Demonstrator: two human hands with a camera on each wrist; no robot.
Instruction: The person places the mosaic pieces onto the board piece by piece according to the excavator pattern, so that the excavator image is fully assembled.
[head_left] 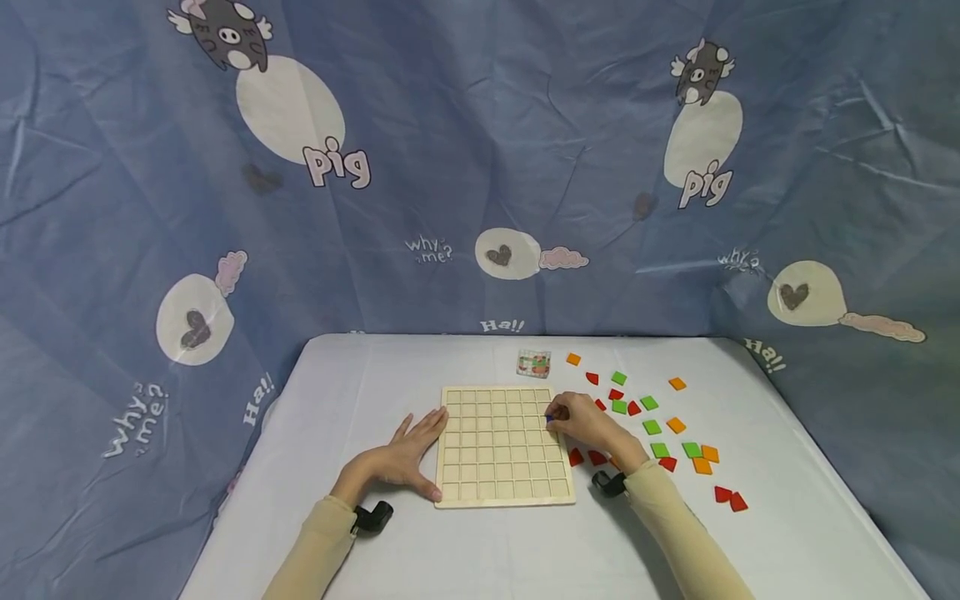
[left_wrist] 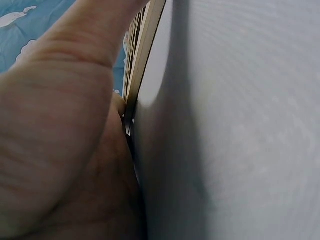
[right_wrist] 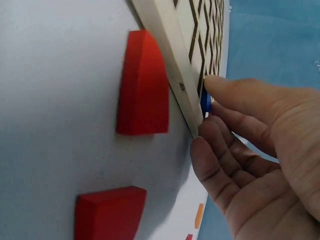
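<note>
A square wooden grid board (head_left: pixel 504 503) lies on the white table. My left hand (head_left: pixel 405 454) rests at its left edge with fingers and thumb spread; in the left wrist view the palm (left_wrist: pixel 95 175) is low beside the board's side (left_wrist: pixel 142 55). At the board's right edge my right hand (head_left: pixel 588 421) pinches a small blue piece (right_wrist: pixel 205 101) between thumb and fingers, right over a cell of the grid. Most of the blue piece is covered by the fingers. The other right fingers bend near the board's rim (right_wrist: pixel 165 55).
Red quarter-round pieces (head_left: pixel 738 502), green squares (head_left: pixel 652 427) and orange squares (head_left: pixel 676 425) lie scattered right of the board, some under the right forearm. A small printed pattern card (head_left: pixel 534 363) lies behind the board. A blue printed cloth (head_left: pixel 450 167) hangs behind the table.
</note>
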